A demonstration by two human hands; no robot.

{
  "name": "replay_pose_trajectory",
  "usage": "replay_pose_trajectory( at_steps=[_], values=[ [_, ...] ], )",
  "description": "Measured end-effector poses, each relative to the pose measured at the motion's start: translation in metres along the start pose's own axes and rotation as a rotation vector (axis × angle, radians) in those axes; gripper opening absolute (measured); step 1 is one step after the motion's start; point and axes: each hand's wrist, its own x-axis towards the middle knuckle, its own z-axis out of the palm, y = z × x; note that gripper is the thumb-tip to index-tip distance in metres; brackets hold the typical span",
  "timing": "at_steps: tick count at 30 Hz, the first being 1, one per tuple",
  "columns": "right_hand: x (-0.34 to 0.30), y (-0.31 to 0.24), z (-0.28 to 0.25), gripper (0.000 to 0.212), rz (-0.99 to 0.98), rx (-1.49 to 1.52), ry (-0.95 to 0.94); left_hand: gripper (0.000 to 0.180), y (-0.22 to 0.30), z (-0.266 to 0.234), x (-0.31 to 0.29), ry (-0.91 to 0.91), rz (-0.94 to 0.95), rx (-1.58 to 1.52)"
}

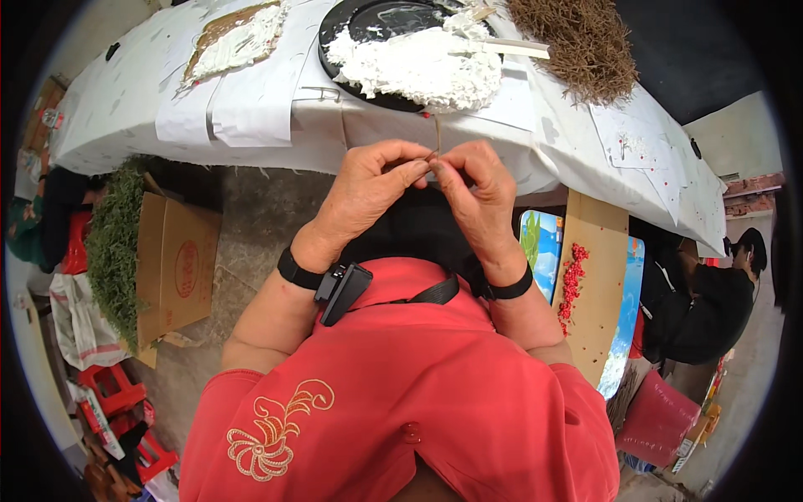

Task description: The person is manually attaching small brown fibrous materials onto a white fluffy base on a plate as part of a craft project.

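My left hand [376, 184] and my right hand [481, 188] meet in front of the table edge, fingertips pinched together. Between them is a thin brown stem [439, 132] that points up toward the table. A small red berry [427, 115] shows near its upper end; whether it is joined to the stem I cannot tell. Just beyond my hands, a round black tray [336, 25] holds a heap of white fluffy paste [418, 71]. A pale flat stick [519, 48] lies in the paste.
A bundle of brown twigs [577, 42] lies at the table's far right, a paste-smeared board [234, 40] at the left. Red berries [573, 280] sit on cardboard [595, 251] beside me. A carton [180, 259] with greenery [117, 243] stands left. A person in black [711, 309] is at right.
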Motion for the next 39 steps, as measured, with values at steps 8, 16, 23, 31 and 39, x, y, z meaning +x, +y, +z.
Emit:
replay_pose_trajectory(
  at_steps=[8, 16, 23, 31, 39],
  values=[
    [0.017, -0.014, -0.015, 0.027, -0.210, -0.295, -0.018, 0.016, 0.010, -0.020, -0.002, -0.085, 0.032, 0.196],
    [0.013, -0.001, -0.009, 0.031, -0.220, -0.288, -0.197, 0.016, 0.023, -0.035, -0.008, -0.062, -0.013, 0.241],
    [0.036, 0.006, -0.033, 0.024, -0.064, -0.265, -0.069, 0.014, 0.042, -0.071, -0.038, 0.198, -0.022, 0.320],
    [0.067, 0.025, -0.055, 0.024, -0.051, -0.449, 0.072, 0.015, 0.043, -0.097, -0.078, 0.506, -0.073, 0.100],
    [0.085, 0.029, -0.052, 0.021, -0.138, -0.601, 0.020, 0.015, 0.049, -0.106, -0.097, 0.615, -0.026, 0.050]
  ],
)
